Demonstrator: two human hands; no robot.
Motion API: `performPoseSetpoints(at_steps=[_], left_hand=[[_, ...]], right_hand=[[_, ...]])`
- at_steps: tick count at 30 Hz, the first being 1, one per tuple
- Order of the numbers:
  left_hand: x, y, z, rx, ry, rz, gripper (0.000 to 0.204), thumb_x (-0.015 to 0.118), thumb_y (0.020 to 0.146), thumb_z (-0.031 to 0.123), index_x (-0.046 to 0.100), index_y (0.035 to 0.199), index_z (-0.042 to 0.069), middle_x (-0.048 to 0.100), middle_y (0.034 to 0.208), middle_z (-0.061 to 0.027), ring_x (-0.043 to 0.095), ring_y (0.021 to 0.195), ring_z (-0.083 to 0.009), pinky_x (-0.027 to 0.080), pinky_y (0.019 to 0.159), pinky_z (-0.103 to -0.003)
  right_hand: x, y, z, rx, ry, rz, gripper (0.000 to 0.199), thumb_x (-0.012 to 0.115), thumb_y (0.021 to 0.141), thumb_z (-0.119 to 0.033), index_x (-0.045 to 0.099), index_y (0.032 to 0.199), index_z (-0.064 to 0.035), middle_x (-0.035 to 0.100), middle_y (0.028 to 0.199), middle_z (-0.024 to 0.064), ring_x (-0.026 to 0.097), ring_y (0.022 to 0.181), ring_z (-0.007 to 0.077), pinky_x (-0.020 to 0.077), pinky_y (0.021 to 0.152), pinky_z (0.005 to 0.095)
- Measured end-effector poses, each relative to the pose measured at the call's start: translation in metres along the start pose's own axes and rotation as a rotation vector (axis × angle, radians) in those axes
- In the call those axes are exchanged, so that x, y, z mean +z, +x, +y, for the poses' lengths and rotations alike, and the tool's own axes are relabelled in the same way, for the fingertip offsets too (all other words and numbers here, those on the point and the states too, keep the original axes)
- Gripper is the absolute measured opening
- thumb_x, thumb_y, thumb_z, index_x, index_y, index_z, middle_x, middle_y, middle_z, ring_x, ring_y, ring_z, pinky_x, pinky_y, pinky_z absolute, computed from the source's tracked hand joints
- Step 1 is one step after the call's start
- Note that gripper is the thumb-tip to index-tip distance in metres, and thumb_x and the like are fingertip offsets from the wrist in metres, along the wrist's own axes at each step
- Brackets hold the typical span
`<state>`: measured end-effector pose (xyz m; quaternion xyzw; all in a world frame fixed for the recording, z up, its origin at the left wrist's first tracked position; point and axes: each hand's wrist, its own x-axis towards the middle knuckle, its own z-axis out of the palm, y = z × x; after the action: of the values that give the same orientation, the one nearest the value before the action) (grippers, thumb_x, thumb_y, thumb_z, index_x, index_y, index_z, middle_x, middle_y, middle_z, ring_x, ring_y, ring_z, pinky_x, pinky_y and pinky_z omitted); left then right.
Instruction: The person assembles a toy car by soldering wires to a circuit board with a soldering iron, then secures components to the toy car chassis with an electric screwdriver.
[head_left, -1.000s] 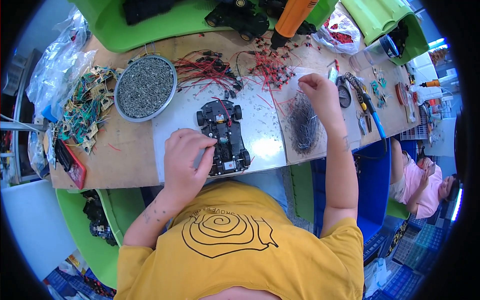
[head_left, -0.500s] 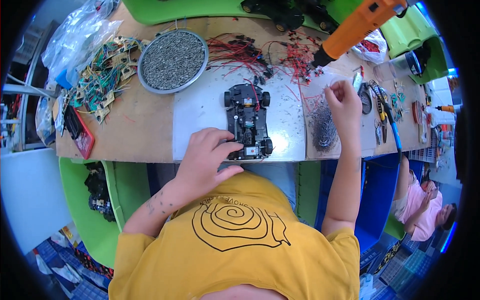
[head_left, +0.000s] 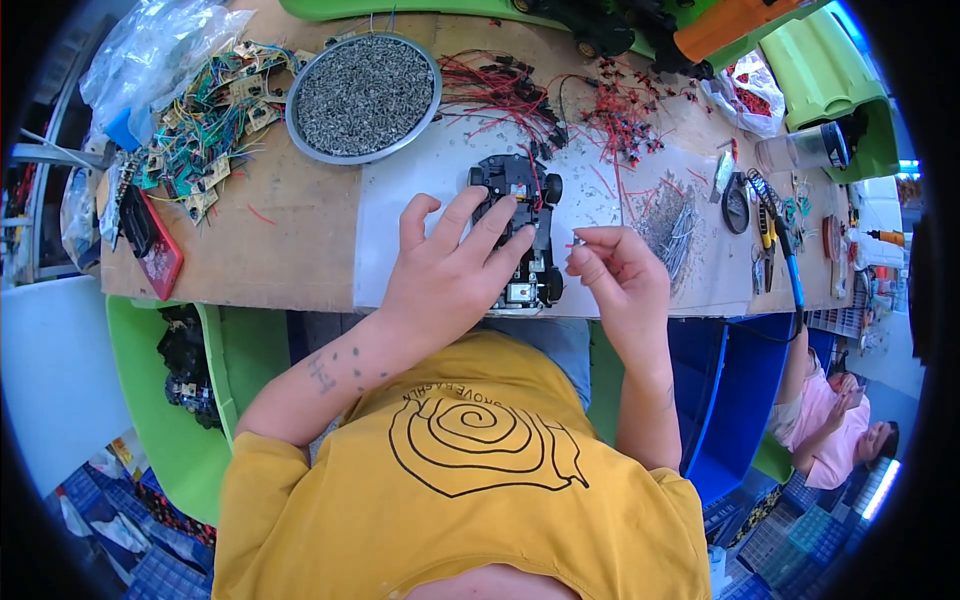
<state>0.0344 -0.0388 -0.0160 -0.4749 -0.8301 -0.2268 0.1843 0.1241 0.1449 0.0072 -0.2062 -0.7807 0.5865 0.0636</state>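
Note:
A black toy car chassis [head_left: 522, 292] lies on the white sheet in front of me, its wheels at the sides and small circuit parts showing. My left hand [head_left: 450, 255] rests over its left side with fingers spread, fingertips touching it and covering part of its middle. Just right of the chassis, my right hand [head_left: 628, 280] is closed in a pinch, thumb against forefinger. A tiny bit with a reddish tip shows at the fingertips, too small to name. A pile of thin silvery wire-like pieces [head_left: 672, 232] lies beyond that hand.
A round metal tray of small screws [head_left: 365, 95] stands at the back left, beside wired circuit boards [head_left: 205, 150]. Red wires [head_left: 500, 85] lie behind the chassis. An orange power screwdriver [head_left: 730, 28] hangs at the upper right. Pliers [head_left: 767, 235] lie right; another person sits farther off.
My left hand has moved up the chassis and spread its fingers over it. My right hand has come from the wire-like pile down and left to beside the chassis, still pinched.

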Motion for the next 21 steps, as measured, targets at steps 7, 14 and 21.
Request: performPoseSetpoints(at_steps=[7, 14, 21], left_hand=[[0.011, -0.003, -0.009, -0.111, -0.199, -0.052, 0.033, 0.068, 0.074, 0.02, 0.065, 0.106, 0.013, 0.057, 0.11, -0.0048, 0.048, 0.113, -0.0252, 0.032, 0.091, -0.046], [-0.013, -0.027, -0.009, -0.194, -0.324, -0.145, 0.045, 0.078, 0.066, 0.033, 0.065, 0.103, 0.013, 0.058, 0.106, -0.0013, 0.048, 0.109, -0.0256, 0.03, 0.091, -0.045], [-0.016, -0.034, -0.015, -0.252, -0.308, -0.104, 0.042, 0.079, 0.067, 0.033, 0.066, 0.101, 0.014, 0.06, 0.106, -0.0014, 0.049, 0.111, -0.0264, 0.032, 0.092, -0.043]], right_hand=[[0.016, -0.012, -0.011, -0.066, -0.137, -0.023, 0.013, 0.068, 0.085, -0.002, 0.068, 0.098, 0.0013, 0.068, 0.084, 0.0062, 0.064, 0.08, 0.0115, 0.0511, 0.07, 0.0246], [0.024, -0.001, -0.013, -0.626, -0.689, 0.025, 0.023, 0.074, 0.069, -0.002, 0.07, 0.091, -0.0071, 0.061, 0.092, 0.0057, 0.058, 0.083, 0.0247, 0.0478, 0.07, 0.0344], [0.03, 0.004, -0.022, -0.621, -0.814, -0.054, 0.017, 0.071, 0.072, -0.004, 0.069, 0.088, -0.0053, 0.061, 0.093, 0.0048, 0.056, 0.088, 0.0251, 0.0454, 0.076, 0.0359]])
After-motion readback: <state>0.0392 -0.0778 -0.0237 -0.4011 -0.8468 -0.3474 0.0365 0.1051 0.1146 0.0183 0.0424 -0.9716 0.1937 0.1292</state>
